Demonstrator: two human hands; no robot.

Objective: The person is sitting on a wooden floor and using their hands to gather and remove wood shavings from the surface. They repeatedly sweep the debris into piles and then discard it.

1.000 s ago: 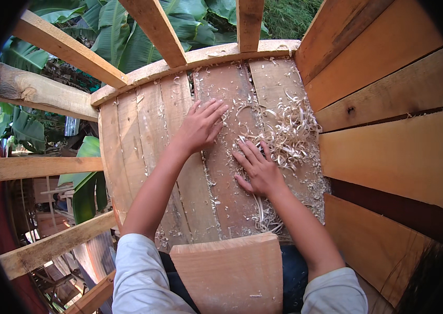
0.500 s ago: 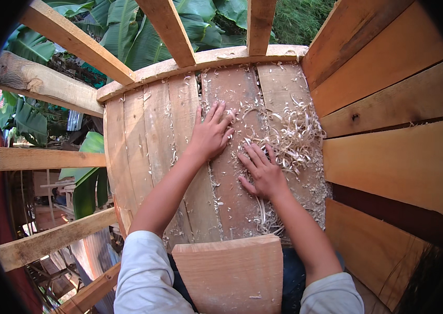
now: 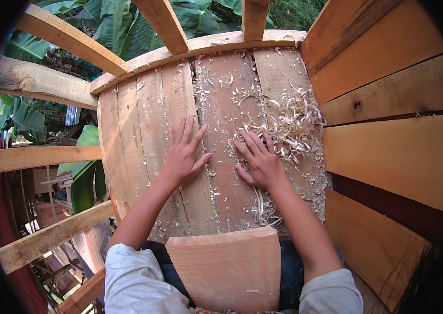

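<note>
My left hand (image 3: 183,157) lies flat on the plank floor (image 3: 150,123), its fingers spread and nothing in them. To its right, my right hand (image 3: 261,159) rests with fingers stretched out at the lower left edge of a heap of curly wood shavings (image 3: 297,128). Loose strands and small chips are scattered over the planks around both hands. Close to my body, a wide pale board (image 3: 226,267) leans between my forearms, touched by neither hand.
Upright posts (image 3: 164,23) and a low rail (image 3: 200,51) border the far side, with banana leaves (image 3: 122,29) beyond. Horizontal bars (image 3: 38,159) stand along the left. Wide wooden boards (image 3: 394,157) with a dark gap form the right wall.
My left hand has moved left and nearer to me, away from the shavings, with its fingers spreading wider. My right hand stays beside the heap, almost unmoved.
</note>
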